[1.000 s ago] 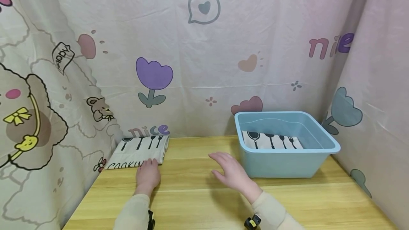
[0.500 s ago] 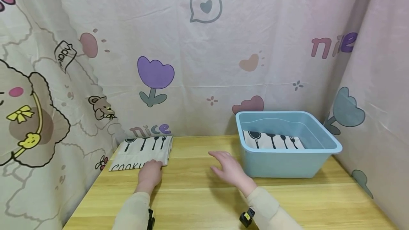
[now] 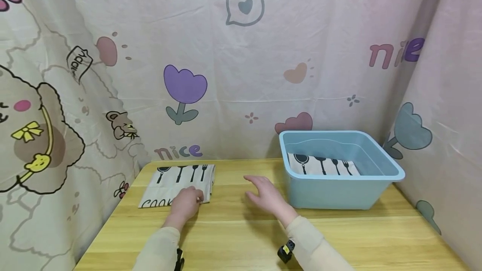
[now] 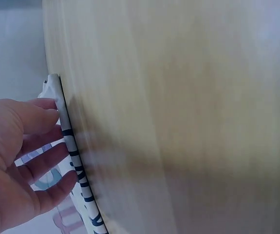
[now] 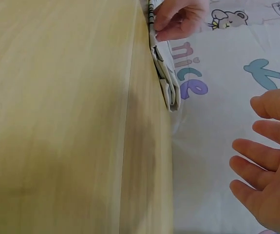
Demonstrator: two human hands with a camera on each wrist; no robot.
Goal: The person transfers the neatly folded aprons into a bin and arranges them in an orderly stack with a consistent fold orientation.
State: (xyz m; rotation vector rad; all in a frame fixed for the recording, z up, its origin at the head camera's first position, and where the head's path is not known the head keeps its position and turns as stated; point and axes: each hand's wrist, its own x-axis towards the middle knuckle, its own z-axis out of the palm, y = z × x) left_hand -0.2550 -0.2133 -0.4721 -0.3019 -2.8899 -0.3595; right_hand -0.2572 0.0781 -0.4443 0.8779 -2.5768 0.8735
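Note:
A folded white cloth (image 3: 165, 185) with black utensil prints and lettering lies flat at the left of the table. My left hand (image 3: 184, 205) pinches its near edge, towards the right corner. In the left wrist view, thumb and index finger of the left hand (image 4: 13, 156) meet at the cloth's edge (image 4: 74, 151), the other fingers behind it. My right hand (image 3: 266, 195) hovers over the table between cloth and bin, holding nothing. The right wrist view has the right hand (image 5: 271, 165) with spread, relaxed fingers, and the cloth's layered folds (image 5: 168, 80) beyond.
A light blue plastic bin (image 3: 335, 193) stands at the right on the wooden table (image 3: 233, 237). Inside it lies another cloth (image 3: 310, 165) with the same utensil print. A patterned curtain (image 3: 241, 62) hangs behind the table and along both sides.
The cloth has slid to the right and slightly nearer along with my left hand. My right hand stays in about the same place. The view has shifted a little.

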